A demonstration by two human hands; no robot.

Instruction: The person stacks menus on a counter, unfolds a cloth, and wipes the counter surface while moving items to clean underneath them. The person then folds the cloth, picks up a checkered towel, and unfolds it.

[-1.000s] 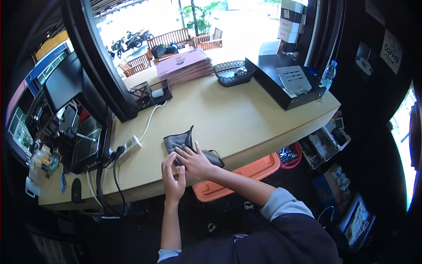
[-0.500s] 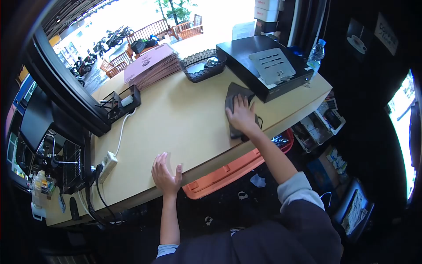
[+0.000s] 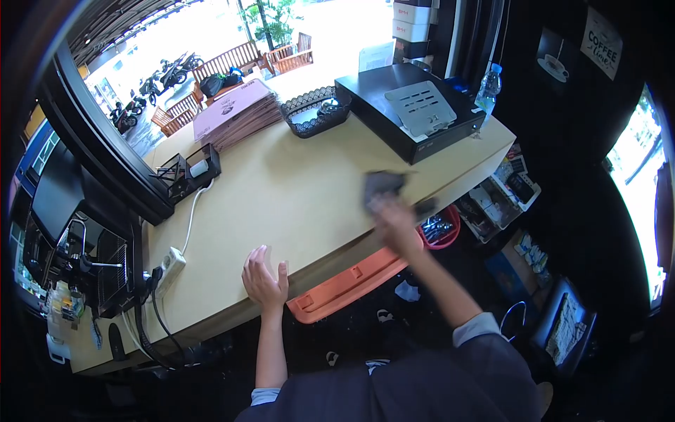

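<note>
Right hand on a dark cloth, left hand parked at the edge

So, take the middle of the tabletop [image 3: 281,204] as the clock centre. The dark cloth [image 3: 383,184] is out at about 3 o'clock, just short of the black box [image 3: 373,98] at 1. The right hand [image 3: 395,224] is on it from the near side, probably to keep it against the surface. That hand's pretty blurry, so I can't tell if its grip is spread, flat or pinching fabric.

Left hand [image 3: 266,281] is at 7, by the near edge. Its grip is empty, fingers close together and thumb held apart. Maybe it's there for balance, though I can't tell if it's touching wood.

The pinkish stack [image 3: 235,112] is at 11 and the lacy basket [image 3: 313,124] at 12, both on the far side, likely to stay out of the arms' way. Power strip [image 3: 171,264] sits at 8, presumably so nearby cords can reach.
</note>
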